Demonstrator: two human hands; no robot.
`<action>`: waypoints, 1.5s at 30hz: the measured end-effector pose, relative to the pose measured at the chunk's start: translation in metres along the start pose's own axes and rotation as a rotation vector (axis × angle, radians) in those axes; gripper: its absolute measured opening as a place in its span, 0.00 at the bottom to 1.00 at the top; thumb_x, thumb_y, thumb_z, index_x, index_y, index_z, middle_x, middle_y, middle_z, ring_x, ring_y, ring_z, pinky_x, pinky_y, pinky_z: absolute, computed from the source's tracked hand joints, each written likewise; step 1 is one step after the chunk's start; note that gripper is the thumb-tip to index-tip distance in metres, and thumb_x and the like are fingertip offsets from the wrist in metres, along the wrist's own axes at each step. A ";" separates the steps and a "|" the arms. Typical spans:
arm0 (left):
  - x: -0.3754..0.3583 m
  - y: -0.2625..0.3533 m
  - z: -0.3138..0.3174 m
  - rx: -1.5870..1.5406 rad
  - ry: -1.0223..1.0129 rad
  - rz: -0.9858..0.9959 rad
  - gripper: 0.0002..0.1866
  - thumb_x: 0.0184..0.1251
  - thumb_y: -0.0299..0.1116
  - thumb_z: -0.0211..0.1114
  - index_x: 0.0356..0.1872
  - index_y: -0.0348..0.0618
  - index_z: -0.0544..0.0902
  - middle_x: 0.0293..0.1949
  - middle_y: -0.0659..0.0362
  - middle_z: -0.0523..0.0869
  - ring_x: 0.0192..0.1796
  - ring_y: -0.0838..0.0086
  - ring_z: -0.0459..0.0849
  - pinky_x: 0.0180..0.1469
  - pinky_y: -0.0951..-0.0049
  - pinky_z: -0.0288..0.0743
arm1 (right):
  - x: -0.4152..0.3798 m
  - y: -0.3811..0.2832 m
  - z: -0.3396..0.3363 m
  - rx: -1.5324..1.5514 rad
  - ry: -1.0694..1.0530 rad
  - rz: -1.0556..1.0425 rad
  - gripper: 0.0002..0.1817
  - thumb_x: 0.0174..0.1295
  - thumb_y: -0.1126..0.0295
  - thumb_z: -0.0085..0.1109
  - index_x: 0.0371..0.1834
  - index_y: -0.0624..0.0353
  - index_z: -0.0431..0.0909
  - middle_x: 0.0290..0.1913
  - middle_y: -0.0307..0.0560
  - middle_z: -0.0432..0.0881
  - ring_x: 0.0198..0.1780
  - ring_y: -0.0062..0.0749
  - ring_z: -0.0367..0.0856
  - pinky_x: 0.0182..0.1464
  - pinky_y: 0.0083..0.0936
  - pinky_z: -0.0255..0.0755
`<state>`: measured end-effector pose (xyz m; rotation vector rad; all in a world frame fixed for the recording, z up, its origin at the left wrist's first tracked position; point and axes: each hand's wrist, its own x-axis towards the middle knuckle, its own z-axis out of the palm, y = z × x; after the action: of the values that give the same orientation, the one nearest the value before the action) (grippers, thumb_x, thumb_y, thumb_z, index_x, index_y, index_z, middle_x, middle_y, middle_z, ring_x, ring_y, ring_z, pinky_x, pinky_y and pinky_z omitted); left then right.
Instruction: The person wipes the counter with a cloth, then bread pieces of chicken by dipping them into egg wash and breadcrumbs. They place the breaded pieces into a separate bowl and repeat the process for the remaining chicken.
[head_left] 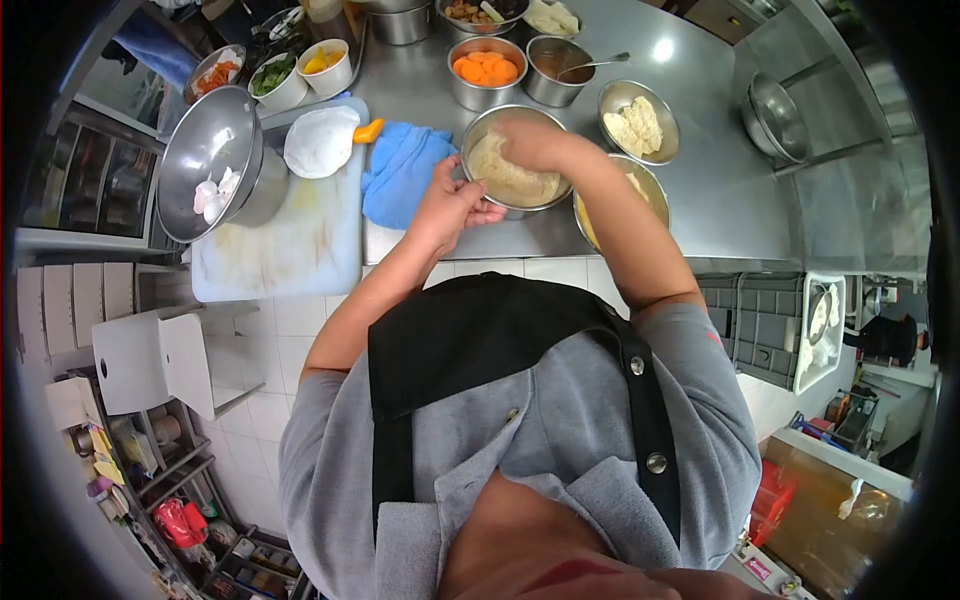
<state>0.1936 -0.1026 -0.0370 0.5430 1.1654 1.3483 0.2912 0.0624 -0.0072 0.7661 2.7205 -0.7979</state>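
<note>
My left hand grips the near left rim of a steel bowl, thumb over the edge and fingers beneath. Inside the bowl is a pale, crumbly or powdery mixture. My right hand reaches down into that bowl from the right; its fingers are blurred and partly hidden. Just right of it, partly under my right forearm, is a bowl with yellow contents. Another bowl behind holds a pale, lumpy mass. A blue cloth lies to the left.
Behind stand a pot of orange round pieces and a pot with a spoon. At left, a large steel bowl tilts above a white cutting board, near a white disc and a yellow-handled tool. Grey crates stand right.
</note>
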 end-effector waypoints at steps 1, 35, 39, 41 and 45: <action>0.000 -0.001 0.000 0.003 0.004 0.002 0.39 0.65 0.27 0.54 0.67 0.32 0.38 0.41 0.44 0.79 0.35 0.64 0.85 0.39 0.67 0.83 | 0.002 0.000 0.009 0.007 -0.037 -0.003 0.22 0.56 0.70 0.49 0.55 0.63 0.72 0.54 0.60 0.76 0.56 0.48 0.74 0.57 0.36 0.67; 0.001 -0.008 0.006 -0.068 0.029 0.027 0.41 0.64 0.25 0.54 0.68 0.33 0.35 0.45 0.42 0.76 0.36 0.62 0.84 0.39 0.66 0.84 | -0.010 0.002 0.041 -0.140 0.042 0.288 0.28 0.44 0.64 0.67 0.50 0.64 0.75 0.49 0.56 0.79 0.54 0.44 0.77 0.54 0.34 0.71; 0.000 -0.004 0.005 -0.052 0.017 0.004 0.41 0.65 0.27 0.55 0.68 0.34 0.35 0.40 0.47 0.77 0.36 0.62 0.84 0.41 0.64 0.83 | -0.003 0.008 0.027 -0.052 -0.110 0.296 0.29 0.47 0.65 0.65 0.54 0.65 0.72 0.52 0.56 0.77 0.56 0.45 0.75 0.55 0.34 0.70; -0.003 0.000 0.004 -0.024 0.005 -0.031 0.41 0.66 0.29 0.56 0.69 0.35 0.36 0.37 0.50 0.77 0.37 0.63 0.84 0.42 0.63 0.83 | -0.008 0.008 0.011 -0.036 -0.071 0.247 0.30 0.47 0.65 0.65 0.55 0.65 0.72 0.54 0.56 0.76 0.56 0.45 0.75 0.55 0.33 0.70; -0.009 0.004 -0.006 0.008 0.007 -0.083 0.39 0.66 0.34 0.57 0.69 0.38 0.42 0.34 0.55 0.76 0.38 0.66 0.82 0.42 0.63 0.82 | -0.029 0.002 -0.027 0.010 -0.025 0.148 0.32 0.48 0.66 0.62 0.59 0.64 0.70 0.56 0.58 0.74 0.57 0.45 0.74 0.58 0.30 0.67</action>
<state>0.1878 -0.1117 -0.0329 0.4913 1.1872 1.2760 0.3155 0.0658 0.0239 0.9403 2.6034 -0.7830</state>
